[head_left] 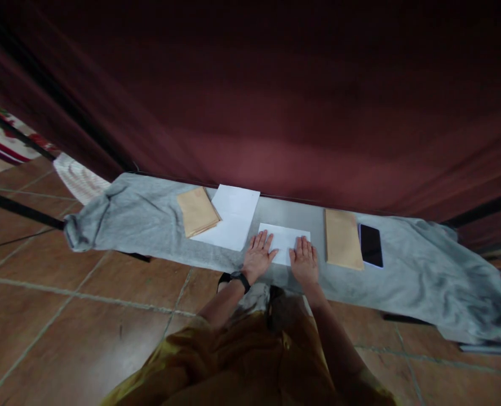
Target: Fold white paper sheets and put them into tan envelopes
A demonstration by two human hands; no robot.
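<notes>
A folded-looking sheet of white paper (283, 241) lies flat on the grey cloth in front of me. My left hand (257, 255) rests on its left part, fingers stretched out and slightly apart. On the right part lies my right hand (305, 260), palm down with its fingers extended. Left of the sheet is a larger stretch of white paper (235, 217), partly covered by a stack of brown envelopes (198, 211). To the right of my right hand sits another brown envelope or stack of them (343, 238).
A phone (371, 245) with a dark screen lies beside the right-hand envelopes. The long narrow bench is draped with a grey cloth (149, 217), bunched at both ends. Behind it hangs a dark red curtain (284, 124). Brown floor tiles (119, 316) show in front.
</notes>
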